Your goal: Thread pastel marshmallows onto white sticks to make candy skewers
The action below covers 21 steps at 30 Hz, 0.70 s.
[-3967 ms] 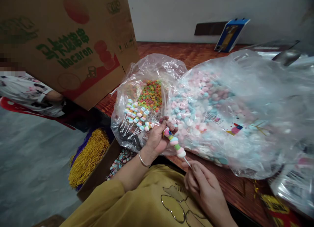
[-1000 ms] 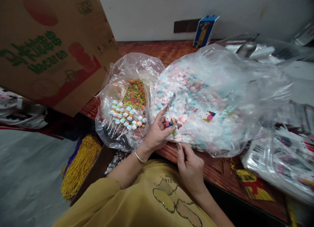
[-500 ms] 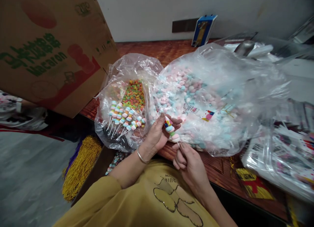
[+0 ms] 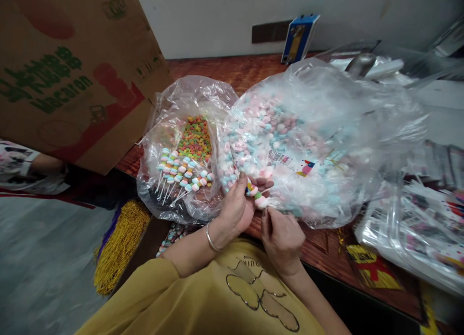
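Note:
My left hand [image 4: 239, 204] is closed around a wrapped marshmallow skewer [image 4: 258, 196], its pastel pieces showing between thumb and fingers. At the skewer's lower end, my right hand [image 4: 284, 233] pinches the stick or the gathered wrapper; which of these I cannot tell. Left of my hands lie several finished marshmallow skewers [image 4: 184, 170] with white sticks, on a clear bag [image 4: 148, 180] that holds small ring-shaped candies [image 4: 195, 137] in orange, green and yellow. Behind my hands spreads a big clear bag of pink, blue and white marshmallows [image 4: 279, 127].
A large cardboard box [image 4: 83, 74] stands at the left. Printed plastic bags [image 4: 416, 228] and a gold twist-tie packet [image 4: 373, 267] lie at the right. A blue device [image 4: 300, 39] leans near the wall. Golden fringe [image 4: 121, 248] hangs below the table's left end.
My right hand has rotated, its knuckles now turned upward, with its fingers closer against the skewer's lower end. The skewer has tilted slightly in my left hand.

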### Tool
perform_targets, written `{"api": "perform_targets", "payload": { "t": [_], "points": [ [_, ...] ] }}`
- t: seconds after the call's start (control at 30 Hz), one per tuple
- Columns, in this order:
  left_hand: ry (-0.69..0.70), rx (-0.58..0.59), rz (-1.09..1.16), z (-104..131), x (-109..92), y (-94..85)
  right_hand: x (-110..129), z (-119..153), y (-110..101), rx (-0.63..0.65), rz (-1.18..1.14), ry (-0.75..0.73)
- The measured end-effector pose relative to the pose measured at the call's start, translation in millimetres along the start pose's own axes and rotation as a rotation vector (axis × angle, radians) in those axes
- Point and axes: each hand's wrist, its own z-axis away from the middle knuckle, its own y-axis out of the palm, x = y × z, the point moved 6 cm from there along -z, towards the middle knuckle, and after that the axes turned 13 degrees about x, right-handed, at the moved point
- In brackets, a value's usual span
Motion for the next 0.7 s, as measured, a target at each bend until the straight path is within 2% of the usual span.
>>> {"api": "perform_targets", "payload": {
  "t": [0.07, 0.17, 0.23, 0.3, 0.4, 0.47, 0.57, 0.7],
  "points": [
    [-0.012, 0.037, 0.016, -2, 3, -1.0, -8, -3, 4, 0.079, -0.269, 0.139],
    [-0.021, 0.127, -0.02, -7, -1, -4.4, -19, 0, 19, 0.215, -0.793, 0.41],
    [-0.031, 0.176, -0.066, -11, -6, -8.1, -21, 3, 29, 0.244, -1.077, 0.523],
    [-0.054, 0.244, -0.1, -14, -12, -9.2, -22, 4, 35, 0.23, -1.258, 0.575],
    [-0.051, 0.371, -0.081, -20, -23, -5.6, -23, 3, 37, 0.193, -1.365, 0.612],
    [-0.014, 0.41, -0.031, -24, -30, -3.9, -23, 2, 37, 0.183, -1.391, 0.624],
    [0.018, 0.387, 0.032, -32, -35, -3.6, -20, 0, 38, 0.216, -1.443, 0.635],
    [0.033, 0.305, 0.076, -34, -28, 1.2, -15, 3, 41, 0.223, -1.431, 0.632]
  ]
}}
